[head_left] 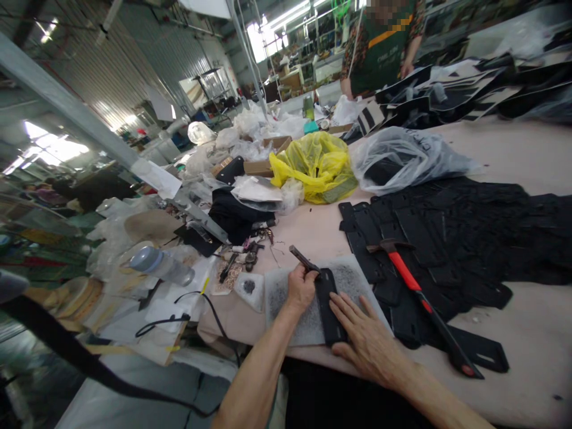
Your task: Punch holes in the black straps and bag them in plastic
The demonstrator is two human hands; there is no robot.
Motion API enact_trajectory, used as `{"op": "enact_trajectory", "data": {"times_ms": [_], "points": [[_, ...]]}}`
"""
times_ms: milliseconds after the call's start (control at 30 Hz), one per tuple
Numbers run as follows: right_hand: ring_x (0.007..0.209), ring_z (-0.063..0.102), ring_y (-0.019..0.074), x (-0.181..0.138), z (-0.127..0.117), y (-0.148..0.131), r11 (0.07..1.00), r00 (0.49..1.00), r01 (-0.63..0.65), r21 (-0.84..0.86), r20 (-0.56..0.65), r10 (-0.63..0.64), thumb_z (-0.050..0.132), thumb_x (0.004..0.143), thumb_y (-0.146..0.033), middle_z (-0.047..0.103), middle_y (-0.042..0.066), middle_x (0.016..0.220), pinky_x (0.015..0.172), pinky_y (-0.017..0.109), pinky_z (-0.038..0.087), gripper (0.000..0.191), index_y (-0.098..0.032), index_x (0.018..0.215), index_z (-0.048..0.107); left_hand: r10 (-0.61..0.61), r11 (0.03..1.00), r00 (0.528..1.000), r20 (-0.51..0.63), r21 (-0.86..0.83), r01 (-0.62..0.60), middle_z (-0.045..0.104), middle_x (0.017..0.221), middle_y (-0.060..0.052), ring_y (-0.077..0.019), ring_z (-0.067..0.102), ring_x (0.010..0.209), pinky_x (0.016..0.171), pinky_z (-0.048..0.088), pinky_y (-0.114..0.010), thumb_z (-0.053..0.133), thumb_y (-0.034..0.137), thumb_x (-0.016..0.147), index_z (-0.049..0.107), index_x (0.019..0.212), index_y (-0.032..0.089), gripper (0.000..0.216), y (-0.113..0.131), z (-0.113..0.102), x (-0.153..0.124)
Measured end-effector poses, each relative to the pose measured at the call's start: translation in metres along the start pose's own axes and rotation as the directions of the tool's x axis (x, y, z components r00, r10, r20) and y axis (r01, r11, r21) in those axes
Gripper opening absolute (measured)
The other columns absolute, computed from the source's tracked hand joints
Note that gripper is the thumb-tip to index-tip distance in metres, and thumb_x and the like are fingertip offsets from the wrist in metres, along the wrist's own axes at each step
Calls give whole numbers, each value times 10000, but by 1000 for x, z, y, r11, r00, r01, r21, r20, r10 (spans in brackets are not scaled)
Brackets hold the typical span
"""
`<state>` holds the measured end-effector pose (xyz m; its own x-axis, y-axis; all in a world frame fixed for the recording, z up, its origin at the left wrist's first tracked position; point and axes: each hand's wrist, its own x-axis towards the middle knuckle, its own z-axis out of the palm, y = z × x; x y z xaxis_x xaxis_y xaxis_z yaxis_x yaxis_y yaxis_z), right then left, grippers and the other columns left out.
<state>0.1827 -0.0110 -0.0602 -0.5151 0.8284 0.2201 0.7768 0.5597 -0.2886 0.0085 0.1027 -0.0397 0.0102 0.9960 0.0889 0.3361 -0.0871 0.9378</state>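
Note:
My left hand is closed around a dark metal punch-like rod, which tilts over the top end of a black strap piece. That piece lies lengthwise on a worn, pale square board. With fingers spread, my right hand rests flat along the strap's right edge. To the right, a hammer with a red and black handle lies across a pile of similar black pieces. Just left of the board sits a small white dish with dark bits in it.
A yellow plastic bag and a clear bag lie beyond the board. Small hardware, a water bottle and a metal post stand at left. Across the table is another person, near stacked black and white pieces.

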Motion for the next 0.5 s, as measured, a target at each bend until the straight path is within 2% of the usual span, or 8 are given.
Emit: {"op": "enact_trajectory", "data": {"times_ms": [133,267,367,500], "points": [[1422,260,328,36,-1,15,1000,1000,-11,2,-14,11,506,885,-497,334,153,1527,1148,601,128,706,-130,1469,357,27,999,999,-35,32,-26,723,848,-42,-166,655,785,747,496,-261,563,170,812,689,893,157,151,8,-10,-13],[1411,286,326,67,-4,31,996,998,-62,70,22,60,539,859,-504,326,165,1530,1126,606,179,730,-149,1469,352,44,998,998,-34,45,-43,727,865,-53,-173,668,811,766,510,-269,562,144,813,695,888,157,153,17,-14,-23],[1405,291,334,66,-3,39,986,992,-129,106,12,128,575,828,-505,303,174,1538,1105,619,212,749,-162,1459,364,51,998,999,4,26,-51,729,888,-54,-176,673,852,795,524,-278,555,123,813,703,886,157,169,16,-13,-31],[1416,259,337,53,0,44,983,986,-164,79,21,163,540,859,-442,353,123,1523,1098,654,180,584,-209,1390,467,70,997,995,64,-14,-70,729,920,-53,-178,673,885,850,534,-303,554,90,796,712,898,157,200,7,-12,-41]]}}
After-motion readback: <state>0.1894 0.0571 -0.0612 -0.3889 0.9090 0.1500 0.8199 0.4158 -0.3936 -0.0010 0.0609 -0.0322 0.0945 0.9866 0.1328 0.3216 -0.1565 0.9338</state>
